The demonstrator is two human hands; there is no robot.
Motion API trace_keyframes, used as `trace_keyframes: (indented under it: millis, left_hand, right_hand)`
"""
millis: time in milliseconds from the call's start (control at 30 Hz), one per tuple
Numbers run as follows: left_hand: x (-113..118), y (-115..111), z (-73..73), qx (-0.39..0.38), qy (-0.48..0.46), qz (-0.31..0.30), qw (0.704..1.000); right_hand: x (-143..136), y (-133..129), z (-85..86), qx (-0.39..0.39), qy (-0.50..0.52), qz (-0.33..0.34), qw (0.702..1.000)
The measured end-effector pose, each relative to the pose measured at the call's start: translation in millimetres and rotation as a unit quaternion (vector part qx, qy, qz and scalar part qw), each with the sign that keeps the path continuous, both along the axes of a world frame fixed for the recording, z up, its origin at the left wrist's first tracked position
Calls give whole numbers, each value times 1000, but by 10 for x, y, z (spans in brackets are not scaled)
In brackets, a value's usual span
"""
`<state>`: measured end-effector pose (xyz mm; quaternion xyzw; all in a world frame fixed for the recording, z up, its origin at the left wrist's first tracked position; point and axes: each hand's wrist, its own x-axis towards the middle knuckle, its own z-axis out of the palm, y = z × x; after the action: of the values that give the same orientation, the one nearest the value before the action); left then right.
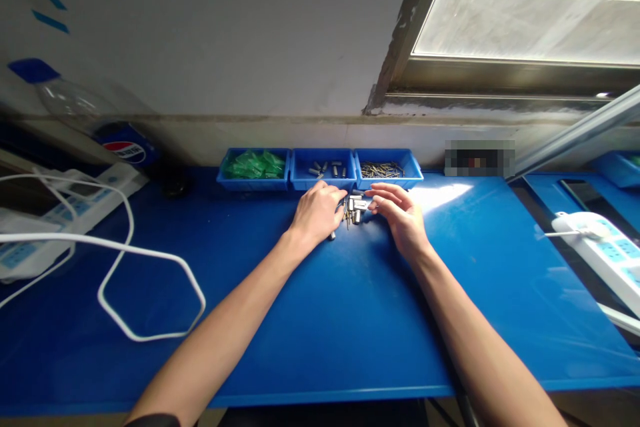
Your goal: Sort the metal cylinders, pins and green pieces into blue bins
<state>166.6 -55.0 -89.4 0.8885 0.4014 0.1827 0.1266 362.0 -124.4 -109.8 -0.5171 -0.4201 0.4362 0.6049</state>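
Note:
A small pile of silver metal cylinders (357, 204) and thin brass-coloured pins (349, 219) lies on the blue table, between my two hands. My left hand (320, 209) rests at the pile's left side, fingers bent, with a gap between thumb and forefinger. One loose cylinder (332, 235) lies just below that hand. From the right, my right hand (400, 212) reaches in with fingers apart, its fingertips at the edge of the pile. Whether any fingertip touches a piece is too small to tell.
Behind the pile stand three blue trays: one with green plastic bags (254, 164), one with several metal cylinders (336, 170), one with brass-coloured pins (383, 170). At left are a cola bottle (127, 143), white cable (165, 255) and power strip (107, 190). Another power strip (607, 247) sits right.

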Motion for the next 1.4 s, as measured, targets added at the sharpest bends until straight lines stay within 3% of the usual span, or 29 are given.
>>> trace_keyframes:
  millis: [700,800,900,967,1067,1200,1267,1400]
  left_hand:
    - [36,-21,-48,34,82,-12,996]
    - [41,-27,-14,42,16,-13,999]
    - [47,-25,56,41,-121,-12,992]
    - [51,-26,113,8,-226,-3,974]
    - [59,-35,184,-131,-356,8,925]
    - [57,-45,224,-300,-419,-26,857]
    - [49,-44,227,-323,-413,-35,851]
    - [27,-29,220,-297,-380,-31,875]
  right_hand:
    - [-15,1,34,0,33,-2,999]
    - [-7,2,33,1,36,-4,999]
    - [5,6,19,0,30,-6,1000]
    - [8,9,10,-1,17,-7,1000]
    - [0,7,9,-2,-13,3,1000]
    - [-28,-3,38,-10,15,39,999]
    - [-41,-8,62,-15,48,45,998]
    - [-51,-17,116,-16,88,47,995]
